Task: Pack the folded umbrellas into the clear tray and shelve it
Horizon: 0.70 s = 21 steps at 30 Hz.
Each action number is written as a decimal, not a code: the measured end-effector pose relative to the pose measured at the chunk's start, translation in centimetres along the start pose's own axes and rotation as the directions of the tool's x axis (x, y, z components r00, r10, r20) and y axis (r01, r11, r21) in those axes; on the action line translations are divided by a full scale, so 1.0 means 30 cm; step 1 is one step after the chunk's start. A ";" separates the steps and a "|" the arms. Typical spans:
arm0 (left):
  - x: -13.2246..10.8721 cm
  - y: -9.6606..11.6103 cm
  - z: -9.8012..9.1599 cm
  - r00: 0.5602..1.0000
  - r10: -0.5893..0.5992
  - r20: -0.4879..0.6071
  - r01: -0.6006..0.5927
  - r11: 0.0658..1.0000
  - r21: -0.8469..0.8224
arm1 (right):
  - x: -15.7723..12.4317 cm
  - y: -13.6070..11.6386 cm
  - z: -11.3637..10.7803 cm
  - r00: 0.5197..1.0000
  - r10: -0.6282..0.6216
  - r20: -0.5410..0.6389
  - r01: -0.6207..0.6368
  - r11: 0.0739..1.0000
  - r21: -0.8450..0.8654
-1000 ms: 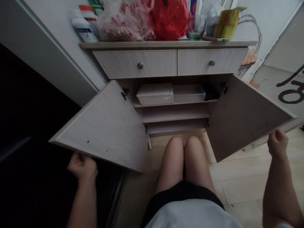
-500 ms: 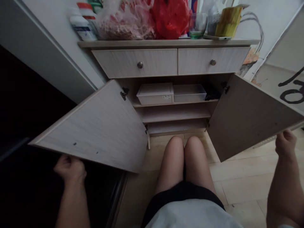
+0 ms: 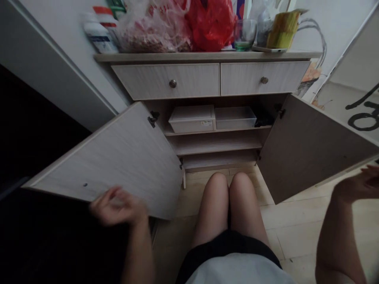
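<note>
Left hand (image 3: 120,207), lower left: loosely curled, empty; right hand (image 3: 358,185), right edge: can't tell. Cabinet doors (image 3: 118,154) spread, baring shelves (image 3: 219,142).

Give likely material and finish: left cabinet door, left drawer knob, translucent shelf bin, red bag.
Left cabinet door: probably wood-grain laminate on board; pale, streaked, matte face.
Left drawer knob: likely metal; grayish, dull sheen.
Translucent shelf bin: probably plastic, smooth; see-through walls.
Red bag: most likely thin plastic film, glossy; crinkled, with highlights.
</note>
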<state>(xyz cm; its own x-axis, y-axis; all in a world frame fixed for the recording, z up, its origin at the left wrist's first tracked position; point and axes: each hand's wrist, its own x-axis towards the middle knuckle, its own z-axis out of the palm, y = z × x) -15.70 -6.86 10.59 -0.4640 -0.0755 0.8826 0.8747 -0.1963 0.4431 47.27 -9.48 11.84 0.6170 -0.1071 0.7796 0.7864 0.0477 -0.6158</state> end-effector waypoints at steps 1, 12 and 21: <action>-0.025 0.053 0.070 0.986 0.055 0.158 -0.044 0.997 -0.067 | -0.023 -0.062 0.028 0.997 -0.073 -0.034 0.075 0.995 0.063; -0.227 0.482 0.967 0.210 0.478 0.853 -0.163 0.877 -0.452 | -0.282 -0.302 0.787 0.435 -0.200 0.878 0.292 0.954 0.073; -0.284 0.494 1.193 0.009 0.497 0.868 -0.403 0.796 -0.452 | -0.301 -0.330 1.020 0.150 -0.023 0.988 0.644 0.761 -0.080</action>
<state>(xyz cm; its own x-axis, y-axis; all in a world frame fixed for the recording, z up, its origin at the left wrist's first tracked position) 6.21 25.87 15.26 0.5521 0.7500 0.3643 0.8199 -0.5678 -0.0737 34.79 21.40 14.36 0.1033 0.9644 0.2433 0.9934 -0.1125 0.0243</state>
